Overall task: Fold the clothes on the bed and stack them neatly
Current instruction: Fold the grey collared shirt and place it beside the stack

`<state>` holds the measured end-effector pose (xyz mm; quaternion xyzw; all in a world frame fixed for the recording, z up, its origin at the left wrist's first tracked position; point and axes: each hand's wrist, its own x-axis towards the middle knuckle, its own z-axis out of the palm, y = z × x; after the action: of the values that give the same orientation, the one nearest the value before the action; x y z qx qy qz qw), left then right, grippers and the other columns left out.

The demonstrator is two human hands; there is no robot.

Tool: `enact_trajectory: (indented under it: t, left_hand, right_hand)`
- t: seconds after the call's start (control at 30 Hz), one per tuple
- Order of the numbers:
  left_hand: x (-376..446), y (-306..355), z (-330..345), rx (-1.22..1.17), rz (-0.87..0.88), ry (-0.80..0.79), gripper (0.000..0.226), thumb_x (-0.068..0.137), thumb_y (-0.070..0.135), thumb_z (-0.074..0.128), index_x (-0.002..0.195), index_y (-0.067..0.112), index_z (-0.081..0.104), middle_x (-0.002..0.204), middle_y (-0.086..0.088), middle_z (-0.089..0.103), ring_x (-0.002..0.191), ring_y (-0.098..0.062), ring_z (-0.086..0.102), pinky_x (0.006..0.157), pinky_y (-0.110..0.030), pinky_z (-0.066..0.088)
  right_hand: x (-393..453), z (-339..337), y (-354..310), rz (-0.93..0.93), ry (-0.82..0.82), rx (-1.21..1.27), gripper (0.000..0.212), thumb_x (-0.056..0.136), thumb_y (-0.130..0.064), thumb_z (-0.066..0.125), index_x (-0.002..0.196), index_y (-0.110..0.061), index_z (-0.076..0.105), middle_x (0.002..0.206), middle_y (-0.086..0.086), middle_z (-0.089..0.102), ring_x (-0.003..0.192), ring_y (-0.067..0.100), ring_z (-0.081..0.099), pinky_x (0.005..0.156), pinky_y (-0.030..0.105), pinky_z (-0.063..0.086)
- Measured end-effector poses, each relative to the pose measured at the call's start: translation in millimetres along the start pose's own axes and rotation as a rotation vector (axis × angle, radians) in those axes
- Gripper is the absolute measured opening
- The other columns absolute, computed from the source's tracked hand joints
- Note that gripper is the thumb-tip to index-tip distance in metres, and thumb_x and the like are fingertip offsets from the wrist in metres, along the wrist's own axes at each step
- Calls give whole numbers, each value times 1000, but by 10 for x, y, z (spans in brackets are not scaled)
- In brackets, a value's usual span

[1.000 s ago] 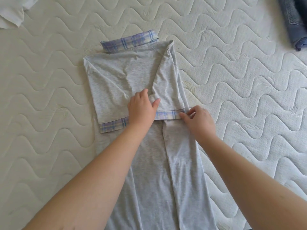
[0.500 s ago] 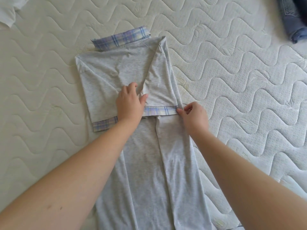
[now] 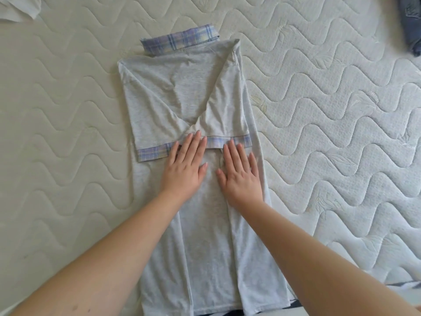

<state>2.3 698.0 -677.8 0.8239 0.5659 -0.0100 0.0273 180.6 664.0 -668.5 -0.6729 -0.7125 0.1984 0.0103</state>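
Note:
A light grey shirt (image 3: pixel 182 87) with a blue plaid collar (image 3: pixel 180 39) and plaid sleeve cuffs lies face down on the quilted mattress (image 3: pixel 330 133). Both sleeves are folded in over its back, and the sides are folded lengthwise into a narrow strip. My left hand (image 3: pixel 185 165) lies flat on the cloth just below the cuffs, fingertips touching the plaid band. Beside it, my right hand (image 3: pixel 241 172) presses flat on the shirt's right half with straight fingers. Neither hand grips anything.
A white garment (image 3: pixel 20 8) lies at the top left corner. A dark blue denim piece (image 3: pixel 410 23) sits at the top right edge. The mattress's near edge shows at the bottom right, with striped fabric (image 3: pixel 407 285) beyond it.
My left hand has let go of the sleeve fold and flattened. My right hand has released its pinch at the right cuff and moved left, now flat on the shirt.

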Motion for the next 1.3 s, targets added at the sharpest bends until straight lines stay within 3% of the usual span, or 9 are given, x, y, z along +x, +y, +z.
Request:
enact_trajectory:
  t: [0.2, 0.37, 0.57, 0.7, 0.8, 0.97, 1.07, 1.17, 1.3]
  left_hand:
    - [-938, 177, -7, -99, -82, 24, 59, 102, 41, 30, 154, 14, 26, 162, -6, 19, 149, -20, 18, 120, -45, 19]
    - [-1930, 434, 62, -125, -128, -99, 63, 103, 43, 24, 156, 10, 17, 164, -9, 13, 150, -23, 14, 120, -46, 18]
    - [-2426, 614, 134, -80, -114, -188, 64, 103, 45, 15, 156, 10, 11, 165, -8, 6, 151, -23, 9, 120, -48, 17]
    - [-2413, 618, 99, -100, -120, -200, 62, 103, 44, 14, 156, 13, 13, 164, -6, 7, 151, -22, 8, 121, -48, 14]
    - [-2447, 574, -26, -200, -116, -196, 58, 104, 41, 20, 156, 17, 15, 164, -3, 7, 152, -19, 4, 122, -47, 9]
    - [-2789, 430, -345, -527, -734, -5, 46, 97, 29, 55, 138, 10, 49, 137, -15, 51, 126, -33, 47, 101, -50, 39]
    - [-3017, 273, -414, -799, -1071, -163, 36, 94, 35, 60, 116, 7, 55, 111, -12, 64, 105, -34, 60, 85, -42, 46]
    - [-3149, 221, -444, -857, -963, -331, 31, 94, 38, 61, 83, 11, 50, 83, -2, 59, 85, -32, 59, 62, -33, 40]
    - [-3271, 285, -382, -1020, -904, -288, 33, 97, 43, 54, 105, 11, 53, 101, 3, 60, 94, -22, 59, 80, -37, 49]
  right_hand:
    - [-784, 106, 5, 80, -25, 28, 59, 103, -45, 22, 158, -26, 8, 165, -9, 4, 151, 10, -6, 122, 35, -9]
    - [-1554, 149, 288, 347, -27, 97, 64, 102, -43, 31, 157, -25, 6, 166, -2, 3, 152, 16, -4, 121, 36, -9]
    - [-2034, 426, 235, 325, -70, 5, 67, 101, -50, 23, 157, -21, -1, 165, 3, -7, 151, 16, -11, 123, 42, -4]
    - [-2099, 436, 201, 330, 33, 86, 68, 101, -48, 35, 158, -23, 7, 166, 2, 1, 152, 17, -3, 123, 39, -3]
    - [-2222, 298, 164, 436, 64, 291, 77, 95, -48, 53, 156, -23, 13, 162, 3, 17, 148, 22, 16, 120, 44, 14]
    - [-2422, -21, 259, 727, -127, 519, 57, 86, -38, 70, 132, -14, 47, 120, 5, 60, 107, 26, 59, 84, 43, 52]
    - [-2540, -139, 355, 746, -319, 537, 37, 87, -38, 69, 108, -10, 58, 92, 3, 65, 82, 20, 62, 65, 35, 51]
    - [-2626, -113, 411, 752, -293, 787, 27, 86, -27, 74, 102, -10, 61, 102, 10, 69, 91, 27, 68, 82, 40, 57]
    - [-2767, -11, 364, 688, -40, 995, 19, 84, -19, 76, 97, -14, 63, 96, 8, 71, 82, 20, 73, 66, 26, 58]
